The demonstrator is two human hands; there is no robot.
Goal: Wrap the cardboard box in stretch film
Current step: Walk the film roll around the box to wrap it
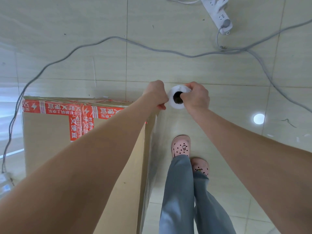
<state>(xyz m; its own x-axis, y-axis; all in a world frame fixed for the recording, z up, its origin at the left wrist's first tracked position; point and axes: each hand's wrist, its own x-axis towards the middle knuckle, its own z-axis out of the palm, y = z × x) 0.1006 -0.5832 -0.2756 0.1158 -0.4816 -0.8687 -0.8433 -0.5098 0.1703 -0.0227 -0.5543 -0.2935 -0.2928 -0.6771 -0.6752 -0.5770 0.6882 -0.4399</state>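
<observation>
A tall cardboard box point(50, 141) sealed with red printed tape point(74, 122) fills the 8 o'clock area, with clear film point(152, 149) running down its right side. At the box's far right corner, just off centre toward 1 o'clock, the left hand point(156, 94) is curled tight, pinching the film beside an upright roll of stretch film point(175, 105). The right hand point(196, 97) grips the roll's top, fingers hooked into its core, and a white power strip point(217, 12) lies far off at 1 o'clock.

Cardboard box point(50, 132) on the floor point(168, 65) at left; film roll point(175, 106) just past its far right corner; power strip point(217, 13) well behind.
</observation>
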